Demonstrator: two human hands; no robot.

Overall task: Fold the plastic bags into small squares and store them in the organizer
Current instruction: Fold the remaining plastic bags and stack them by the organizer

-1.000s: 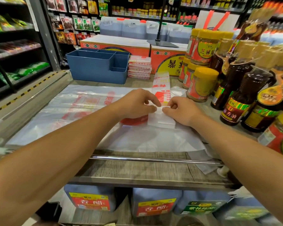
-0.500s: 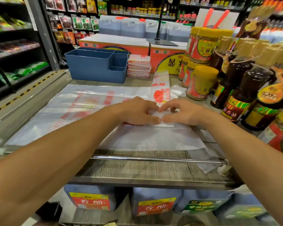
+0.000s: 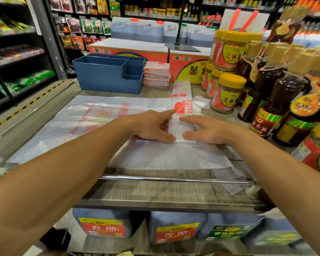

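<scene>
A plastic bag folded into a long narrow strip (image 3: 181,100) with red print lies on a pile of flat clear bags (image 3: 92,119). Its near end is doubled over into a white square (image 3: 179,128). My left hand (image 3: 151,126) and my right hand (image 3: 205,130) press flat on either side of that square, fingers straight, thumbs on its near edge. A blue organizer (image 3: 109,78) with several compartments stands at the back left. Beside it sits a stack of folded bags (image 3: 156,74).
Yellow-lidded sesame paste jars (image 3: 227,93) and dark sauce bottles (image 3: 277,100) crowd the right side. Printed cartons (image 3: 129,50) stand behind the organizer. A metal rail (image 3: 174,179) runs along the wooden shelf's front edge. Vinegar jugs (image 3: 102,228) sit below.
My fingers were pinching the strip's near end and folding it over. Both hands now lie flat, pressing the folded square down.
</scene>
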